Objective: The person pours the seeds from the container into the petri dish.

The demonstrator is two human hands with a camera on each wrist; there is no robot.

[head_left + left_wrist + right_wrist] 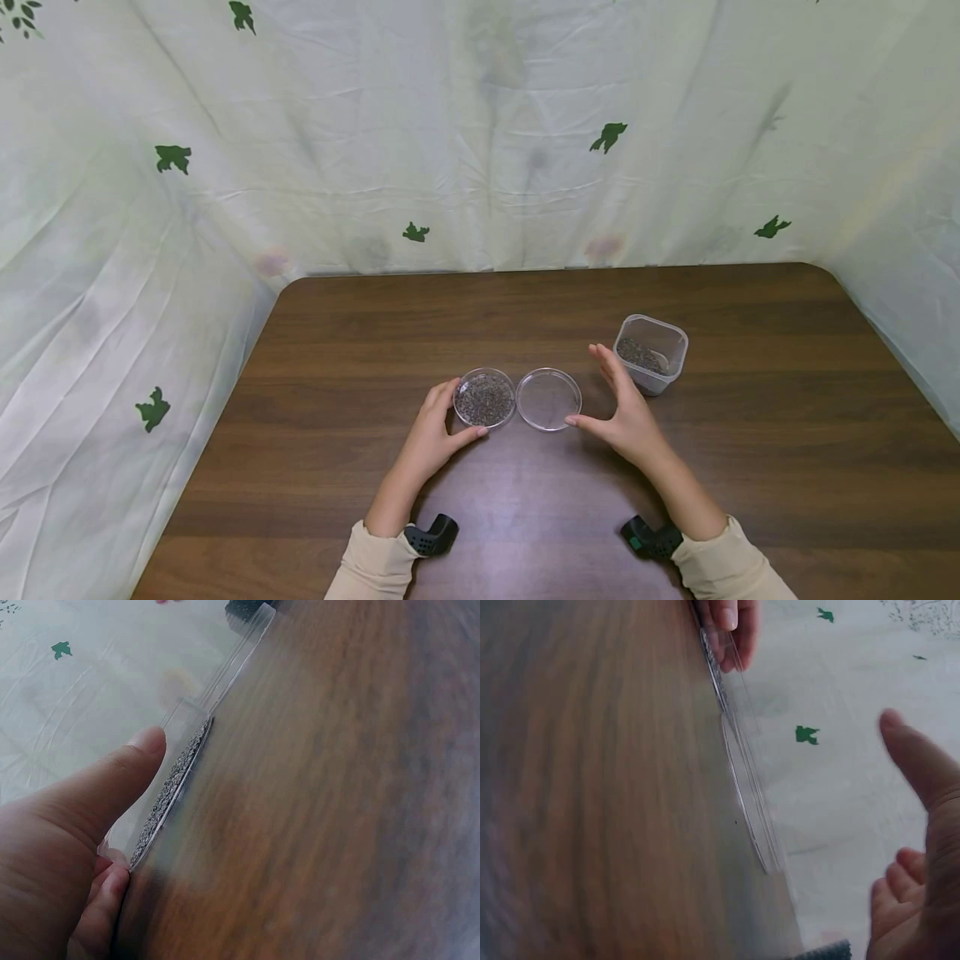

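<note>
A round clear petri dish [484, 399] filled with dark grey granules lies on the table. My left hand [435, 433] holds it at its left side, thumb at the near rim and fingers at the far left; the left wrist view shows the thumb [127, 769] against the dish wall. Right beside it is a second clear petri dish part [548, 400] with no granules in it. Over its right edge my right hand [626, 417] hovers with thumb and fingers spread wide. In the right wrist view that thumb [915, 761] stands apart from the dish part.
A clear square plastic tub [667, 343] holding some dark granules stands just beyond the right hand. The brown wooden table [360, 325] meets a pale curtain [450, 150] with green leaf shapes at its back and sides.
</note>
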